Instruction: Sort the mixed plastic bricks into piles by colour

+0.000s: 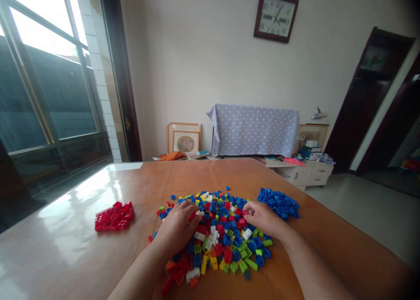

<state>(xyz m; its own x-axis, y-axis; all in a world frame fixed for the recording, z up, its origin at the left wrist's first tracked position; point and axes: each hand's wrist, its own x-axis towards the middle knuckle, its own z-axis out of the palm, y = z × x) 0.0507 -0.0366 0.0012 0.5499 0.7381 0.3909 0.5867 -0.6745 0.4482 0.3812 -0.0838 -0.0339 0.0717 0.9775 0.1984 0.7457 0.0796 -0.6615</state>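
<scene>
A wide pile of mixed toy bricks [227,241] in red, blue, green, yellow, white and orange lies on the wooden table [210,173]. My left hand [179,225] rests over the pile's left side, palm down, its fingers apart; what lies under the palm is hidden. At the pile's right edge is my right hand [262,217], its thumb and fingers pressed together by some red bricks; anything between the fingertips is too small to make out. A heap of red bricks [114,217] sits apart on the left. Beyond my right hand lies a heap of blue bricks [278,202].
Behind the table's far edge, a low white cabinet [308,175] stands by the wall, with boxes [310,151] on it. A dotted grey cloth [256,131] covers a wide object. A framed picture [185,141] leans at the wall; windows are at left.
</scene>
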